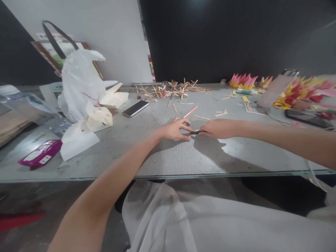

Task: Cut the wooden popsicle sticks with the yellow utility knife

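Note:
My left hand [176,129] rests low over the table, thumb and fingers curved around the tip of a slim dark tool [195,132]. A small pale piece [193,135] shows under the tool at these fingertips; what they grip is too small to make out. From the right, my right hand [215,128] is closed on the tool, which looks like a cutter or scissors, its exact kind unclear. Just beyond the left fingers lies a red-and-white patterned strip [190,112]. A flat wooden craft stick [201,117] lies beyond the right fingertips.
Joined and loose craft sticks [181,90] are heaped at the back. A phone [135,108], white plastic bag [80,82] and purple packet [40,154] are on the left. On the right are a bottle [275,89], folded paper flowers [301,92] and a dark phone [308,118].

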The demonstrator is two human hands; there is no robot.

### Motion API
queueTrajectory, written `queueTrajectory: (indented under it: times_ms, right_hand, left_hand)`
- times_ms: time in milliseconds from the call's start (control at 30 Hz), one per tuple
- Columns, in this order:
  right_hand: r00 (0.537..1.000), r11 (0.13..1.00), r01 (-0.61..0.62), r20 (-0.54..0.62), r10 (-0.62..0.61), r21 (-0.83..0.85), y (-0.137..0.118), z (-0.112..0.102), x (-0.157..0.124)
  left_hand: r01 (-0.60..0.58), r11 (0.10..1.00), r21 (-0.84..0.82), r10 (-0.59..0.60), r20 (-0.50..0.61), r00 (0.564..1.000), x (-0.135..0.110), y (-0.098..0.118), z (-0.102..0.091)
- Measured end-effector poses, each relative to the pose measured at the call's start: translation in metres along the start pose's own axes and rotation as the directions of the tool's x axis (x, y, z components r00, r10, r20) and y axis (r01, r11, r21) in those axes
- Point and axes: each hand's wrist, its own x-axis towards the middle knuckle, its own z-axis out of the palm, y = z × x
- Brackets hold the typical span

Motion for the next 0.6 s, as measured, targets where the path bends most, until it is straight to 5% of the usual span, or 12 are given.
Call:
queueTrajectory:
  times_ms: [600]
  right_hand:
    - [0.998,0.998,-0.036,0.043,0.034,0.049,-0.0002,0.0006,0.0013]
  left_hand:
    - [0.04,0.999,0.025,-0.041,0.045,0.998,-0.0011,0.0043,-0.0018]
